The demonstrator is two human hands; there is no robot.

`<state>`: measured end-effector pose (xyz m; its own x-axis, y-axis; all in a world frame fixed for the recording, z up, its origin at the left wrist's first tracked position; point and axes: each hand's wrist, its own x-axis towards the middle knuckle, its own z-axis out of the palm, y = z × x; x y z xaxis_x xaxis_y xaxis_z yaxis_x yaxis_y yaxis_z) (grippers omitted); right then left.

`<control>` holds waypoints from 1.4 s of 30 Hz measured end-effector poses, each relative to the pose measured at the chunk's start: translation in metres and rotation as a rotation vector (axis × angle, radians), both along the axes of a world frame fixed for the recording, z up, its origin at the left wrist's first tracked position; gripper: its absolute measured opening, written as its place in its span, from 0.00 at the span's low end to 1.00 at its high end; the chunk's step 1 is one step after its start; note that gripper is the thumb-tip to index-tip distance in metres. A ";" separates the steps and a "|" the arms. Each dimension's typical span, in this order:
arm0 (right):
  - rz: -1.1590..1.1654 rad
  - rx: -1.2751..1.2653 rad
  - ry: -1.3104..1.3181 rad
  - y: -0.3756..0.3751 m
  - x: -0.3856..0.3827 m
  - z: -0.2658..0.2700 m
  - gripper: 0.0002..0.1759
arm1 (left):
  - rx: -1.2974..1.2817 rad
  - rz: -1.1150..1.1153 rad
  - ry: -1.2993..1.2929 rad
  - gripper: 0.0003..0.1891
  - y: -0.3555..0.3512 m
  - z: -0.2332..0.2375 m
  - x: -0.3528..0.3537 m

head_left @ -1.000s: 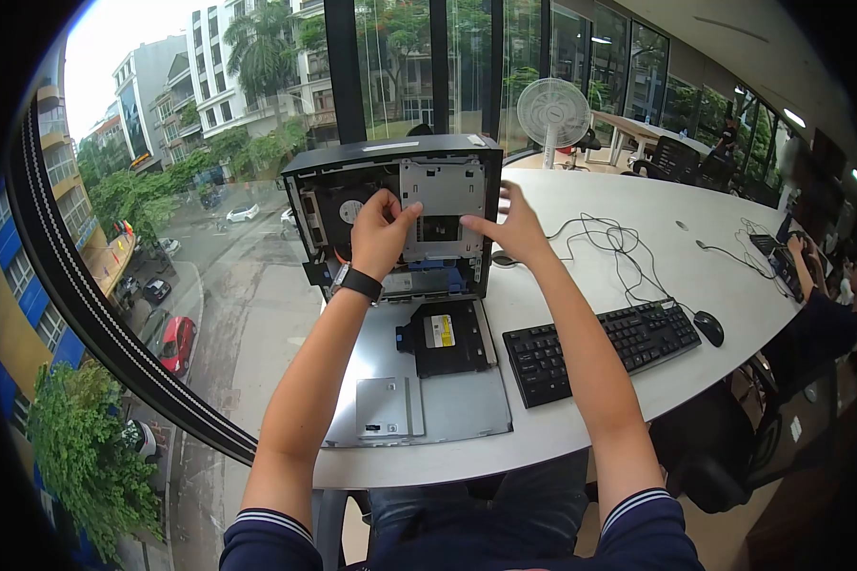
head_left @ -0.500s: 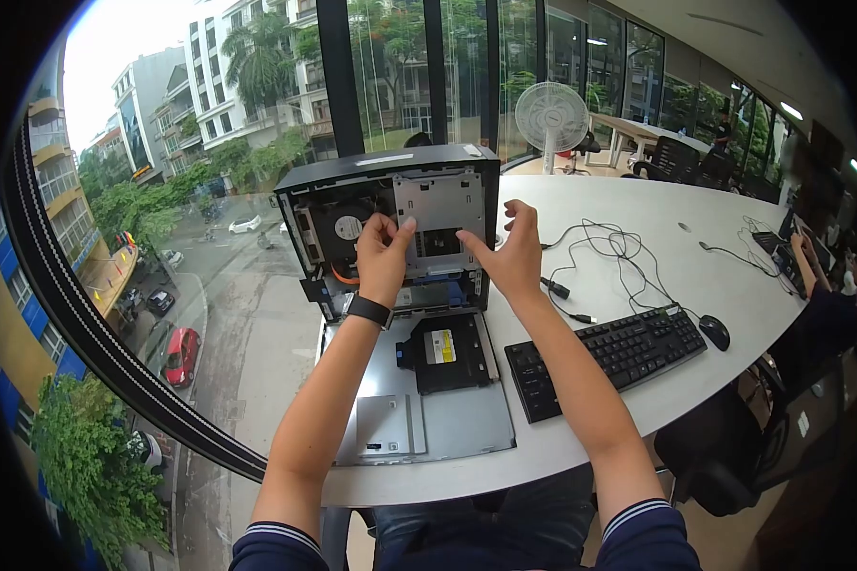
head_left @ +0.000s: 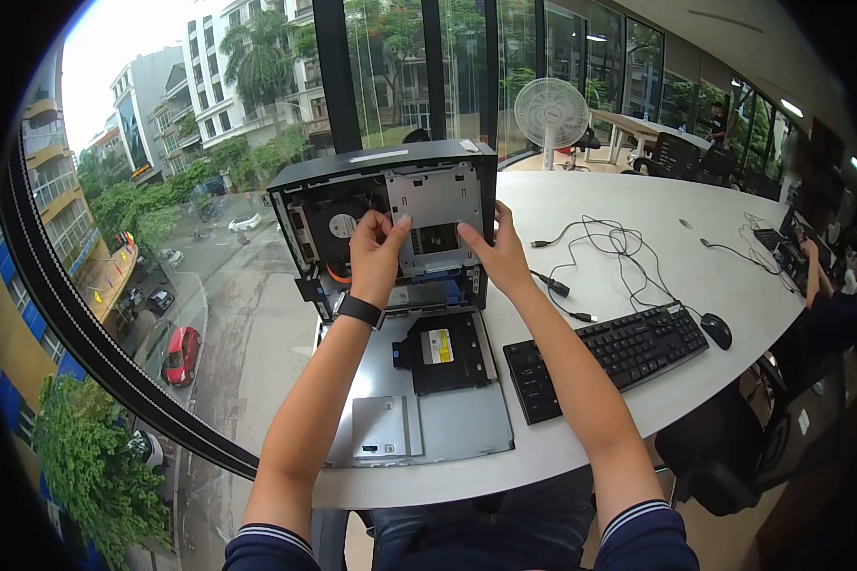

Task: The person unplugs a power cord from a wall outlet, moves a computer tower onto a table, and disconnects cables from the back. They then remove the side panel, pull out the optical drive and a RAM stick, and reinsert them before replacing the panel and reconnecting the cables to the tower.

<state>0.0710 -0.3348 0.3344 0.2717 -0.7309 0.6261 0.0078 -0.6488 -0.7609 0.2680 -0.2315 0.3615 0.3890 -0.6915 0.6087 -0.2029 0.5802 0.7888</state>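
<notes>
Computer case [head_left: 390, 162] upright at the table's [head_left: 581, 195] left; I've the left hand [head_left: 377, 255] curled at its metal plate [head_left: 436, 198], grip unclear, right hand [head_left: 500, 249] spread open at its right edge.

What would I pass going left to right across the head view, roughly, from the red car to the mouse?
Red car, left hand, dark opening in the silver panel, right hand, keyboard, mouse.
</notes>
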 end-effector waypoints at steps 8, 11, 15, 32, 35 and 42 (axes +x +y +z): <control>0.019 0.046 0.031 0.008 0.000 0.006 0.55 | -0.020 -0.018 0.004 0.17 -0.003 0.002 -0.002; 0.012 0.072 0.046 0.011 -0.001 0.008 0.55 | -0.002 0.002 0.004 0.17 -0.004 0.003 -0.001; 0.016 0.112 0.064 0.013 -0.002 0.012 0.54 | -0.005 0.028 -0.012 0.17 -0.006 0.003 0.001; -0.185 0.042 0.108 0.011 0.004 0.013 0.50 | 0.031 0.458 -0.476 0.19 0.005 0.024 -0.005; -0.244 0.037 0.149 0.011 0.006 0.014 0.49 | 0.027 0.683 -0.807 0.20 0.021 0.047 -0.014; -0.283 -0.032 0.184 0.007 0.004 0.013 0.47 | 0.174 0.668 -1.140 0.20 0.038 0.064 -0.012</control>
<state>0.0746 -0.3277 0.3469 0.1714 -0.7740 0.6096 -0.3113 -0.6296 -0.7118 0.2561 -0.1939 0.4254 0.0175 -0.6697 0.7424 -0.9989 0.0211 0.0425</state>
